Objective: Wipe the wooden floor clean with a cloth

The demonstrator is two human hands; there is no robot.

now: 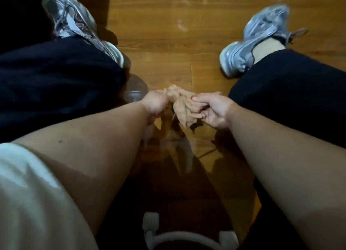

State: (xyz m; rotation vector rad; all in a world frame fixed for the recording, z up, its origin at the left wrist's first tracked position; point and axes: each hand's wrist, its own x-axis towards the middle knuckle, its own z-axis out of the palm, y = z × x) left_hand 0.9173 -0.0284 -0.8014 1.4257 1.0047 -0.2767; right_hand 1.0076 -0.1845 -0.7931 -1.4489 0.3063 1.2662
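We hold the crumpled cloth (184, 107) bunched between both hands, just above the wooden floor (168, 36) and between our shoes. Our left hand (156, 104) grips one end; our right hand (214, 112) pinches the other.

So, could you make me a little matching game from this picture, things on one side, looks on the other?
Things: 1 cloth; 2 right shoe; 3 trousers; 4 wooden floor.
Descriptions: A dark; B brown planks; C gripped by left hand and right hand; D silvery grey.
Pairs: 1-C; 2-D; 3-A; 4-B.
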